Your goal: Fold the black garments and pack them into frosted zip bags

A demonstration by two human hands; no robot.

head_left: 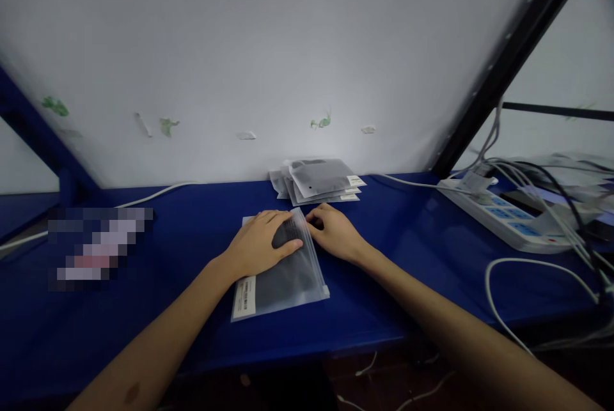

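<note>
A frosted zip-lock bag with dark contents lies on the blue table, a white barcode label at its near left corner. Its zip strip runs along the right edge, and the small slider sits at the near end of that strip. My left hand rests flat across the bag's left and upper part, fingers stretched out. At the far right corner, my right hand has its fingers curled together at the bag's edge; the fingertips are partly hidden. Behind both hands is a stack of similar bags with white labels.
A white power strip with blue sockets and tangled cables occupies the right side. A blurred-out object lies at the left. A white wall rises behind the table, whose front edge is close below the bag.
</note>
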